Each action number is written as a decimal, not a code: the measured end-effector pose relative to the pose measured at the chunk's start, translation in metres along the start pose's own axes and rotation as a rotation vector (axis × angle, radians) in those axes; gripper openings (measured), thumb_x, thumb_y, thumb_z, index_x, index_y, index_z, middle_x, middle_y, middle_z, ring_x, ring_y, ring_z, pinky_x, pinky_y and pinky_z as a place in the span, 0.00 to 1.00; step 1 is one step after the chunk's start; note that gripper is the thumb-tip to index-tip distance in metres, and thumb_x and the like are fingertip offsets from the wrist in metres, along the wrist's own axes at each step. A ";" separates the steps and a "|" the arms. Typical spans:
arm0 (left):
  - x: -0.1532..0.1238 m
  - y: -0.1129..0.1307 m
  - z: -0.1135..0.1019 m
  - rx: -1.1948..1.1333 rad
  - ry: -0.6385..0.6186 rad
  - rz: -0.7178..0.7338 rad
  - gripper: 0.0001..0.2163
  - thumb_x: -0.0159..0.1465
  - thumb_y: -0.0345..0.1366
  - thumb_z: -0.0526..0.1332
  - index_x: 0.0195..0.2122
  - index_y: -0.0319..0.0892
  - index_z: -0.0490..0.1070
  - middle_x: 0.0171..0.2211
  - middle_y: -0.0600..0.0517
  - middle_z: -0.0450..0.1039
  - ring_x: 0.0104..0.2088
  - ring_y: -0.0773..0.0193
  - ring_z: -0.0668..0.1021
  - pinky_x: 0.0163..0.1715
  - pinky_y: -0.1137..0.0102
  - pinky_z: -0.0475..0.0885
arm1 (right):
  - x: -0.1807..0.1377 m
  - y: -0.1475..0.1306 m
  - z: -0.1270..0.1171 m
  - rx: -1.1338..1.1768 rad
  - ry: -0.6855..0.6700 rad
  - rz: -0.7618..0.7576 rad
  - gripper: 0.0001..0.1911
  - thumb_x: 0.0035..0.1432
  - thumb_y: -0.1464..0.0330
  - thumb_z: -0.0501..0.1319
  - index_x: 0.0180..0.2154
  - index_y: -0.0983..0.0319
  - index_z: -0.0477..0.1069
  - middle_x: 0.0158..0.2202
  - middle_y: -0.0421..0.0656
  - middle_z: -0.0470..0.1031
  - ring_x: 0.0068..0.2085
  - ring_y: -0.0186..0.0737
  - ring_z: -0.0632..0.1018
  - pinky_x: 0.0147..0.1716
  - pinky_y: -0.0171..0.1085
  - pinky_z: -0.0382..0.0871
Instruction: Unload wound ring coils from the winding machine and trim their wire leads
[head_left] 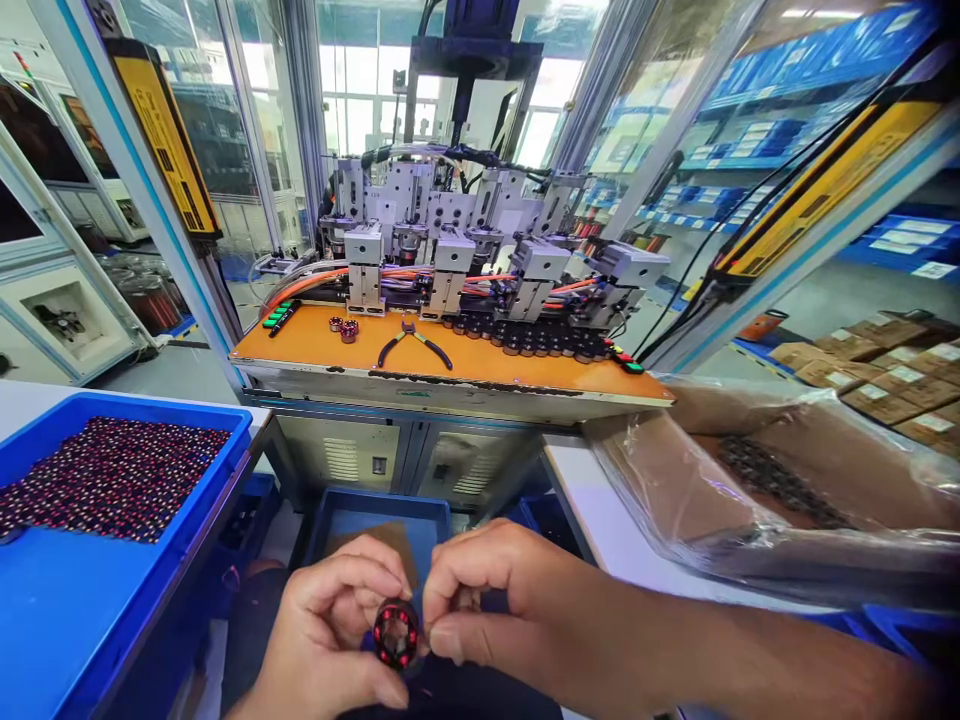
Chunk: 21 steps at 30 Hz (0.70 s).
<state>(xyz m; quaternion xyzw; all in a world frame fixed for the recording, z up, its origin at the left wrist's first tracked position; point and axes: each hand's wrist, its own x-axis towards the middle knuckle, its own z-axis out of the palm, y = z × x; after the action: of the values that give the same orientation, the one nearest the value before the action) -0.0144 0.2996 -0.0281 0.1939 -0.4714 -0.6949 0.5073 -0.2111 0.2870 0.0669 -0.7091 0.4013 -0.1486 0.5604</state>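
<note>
My left hand (pixel 330 625) grips a small ring-shaped motor stator (pixel 395 636), dark at the rim with red windings inside. Thumb and fingers hold it at its edge, with its open face turned up toward me. Close against the stator's right side, my right hand (pixel 495 590) is closed in a pinch. What lies between those fingertips, perhaps a thin wire end, is too small to make out. Both hands are above my lap, in front of the orange-topped machine bench (pixel 315 345).
Pliers (pixel 414 345), a few stators (pixel 345 329) and a row of dark round parts (pixel 532 337) lie on the bench below the clamping fixtures (pixel 450 265). At left is a blue tray (pixel 244 430) of many stators; at right, a plastic-lined carton (pixel 652 480) holding dark parts.
</note>
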 end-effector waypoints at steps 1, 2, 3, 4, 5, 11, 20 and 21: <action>0.000 0.000 0.000 0.021 -0.004 0.011 0.20 0.44 0.36 0.78 0.40 0.51 0.82 0.36 0.53 0.69 0.27 0.74 0.74 0.25 0.81 0.71 | -0.001 0.000 0.000 0.015 -0.003 -0.002 0.05 0.59 0.73 0.63 0.30 0.67 0.77 0.28 0.37 0.70 0.31 0.28 0.70 0.32 0.26 0.63; 0.001 0.001 0.001 0.047 -0.011 0.022 0.20 0.45 0.36 0.78 0.40 0.51 0.82 0.36 0.53 0.69 0.26 0.75 0.73 0.25 0.81 0.71 | -0.002 0.000 0.000 0.025 -0.004 -0.003 0.05 0.59 0.73 0.63 0.30 0.67 0.77 0.28 0.37 0.71 0.31 0.27 0.70 0.32 0.26 0.63; 0.001 0.002 0.001 0.074 -0.018 0.036 0.20 0.45 0.37 0.78 0.40 0.51 0.82 0.36 0.53 0.69 0.26 0.75 0.73 0.25 0.81 0.70 | -0.002 0.001 0.000 0.033 -0.006 0.000 0.05 0.59 0.73 0.63 0.30 0.67 0.77 0.28 0.37 0.71 0.30 0.27 0.70 0.32 0.26 0.63; 0.002 0.002 0.001 0.101 -0.024 0.048 0.19 0.45 0.37 0.78 0.40 0.51 0.83 0.36 0.53 0.69 0.26 0.75 0.73 0.25 0.81 0.70 | -0.003 0.001 0.001 0.037 -0.005 0.006 0.05 0.58 0.73 0.63 0.30 0.67 0.77 0.27 0.37 0.70 0.30 0.27 0.69 0.31 0.26 0.62; 0.002 0.003 0.001 0.126 -0.028 0.056 0.18 0.45 0.37 0.78 0.39 0.51 0.83 0.35 0.53 0.69 0.26 0.75 0.72 0.25 0.81 0.69 | -0.003 0.001 0.002 0.037 -0.005 0.018 0.05 0.58 0.73 0.63 0.31 0.67 0.76 0.26 0.36 0.70 0.29 0.27 0.69 0.30 0.26 0.62; 0.005 0.004 0.003 0.220 0.005 0.079 0.16 0.45 0.38 0.78 0.36 0.48 0.82 0.34 0.51 0.72 0.29 0.70 0.74 0.27 0.78 0.70 | -0.004 0.003 0.007 0.015 -0.003 0.087 0.05 0.58 0.74 0.62 0.30 0.67 0.75 0.22 0.34 0.65 0.25 0.26 0.66 0.25 0.27 0.59; 0.006 -0.001 0.000 -0.027 -0.049 -0.079 0.18 0.46 0.44 0.77 0.36 0.45 0.78 0.34 0.53 0.69 0.30 0.69 0.75 0.32 0.75 0.68 | -0.019 0.026 -0.013 -0.818 0.307 -0.626 0.06 0.64 0.74 0.61 0.43 0.66 0.73 0.38 0.45 0.76 0.39 0.39 0.76 0.41 0.39 0.70; 0.006 -0.002 0.000 -0.048 -0.058 -0.098 0.18 0.46 0.44 0.77 0.35 0.45 0.78 0.33 0.54 0.69 0.30 0.70 0.74 0.32 0.76 0.67 | -0.016 0.028 -0.013 -0.833 0.331 -0.711 0.06 0.66 0.73 0.59 0.43 0.66 0.72 0.38 0.45 0.76 0.39 0.39 0.75 0.41 0.39 0.70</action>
<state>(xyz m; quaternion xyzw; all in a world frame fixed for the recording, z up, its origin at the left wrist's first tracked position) -0.0179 0.2946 -0.0283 0.1842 -0.4591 -0.7353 0.4633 -0.2414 0.2885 0.0495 -0.9287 0.2451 -0.2667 0.0789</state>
